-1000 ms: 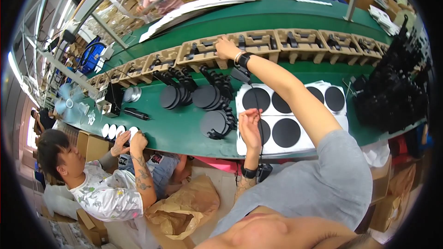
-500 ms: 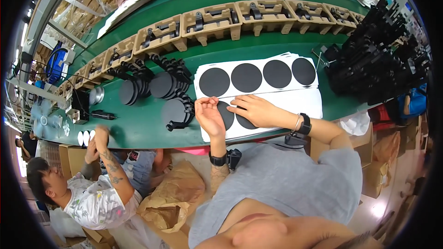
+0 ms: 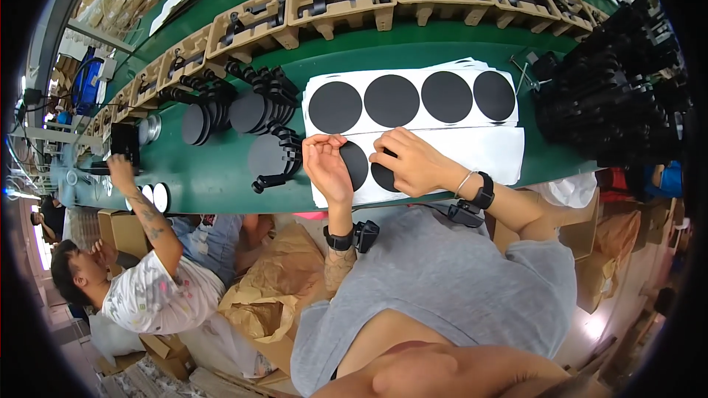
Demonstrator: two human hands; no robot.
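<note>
Both hands (image 3: 369, 166) touch flat-lying black discs (image 3: 356, 164).

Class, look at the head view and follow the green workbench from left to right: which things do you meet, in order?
Co-worker's raised hand → stacks of black discs → left hand → right hand, both on black discs of the near white sheet → heap of black parts.

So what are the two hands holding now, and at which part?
Both hands, left and right, rest fingertips on black round stickers on the white sheet; an actual hold cannot be told.
</note>
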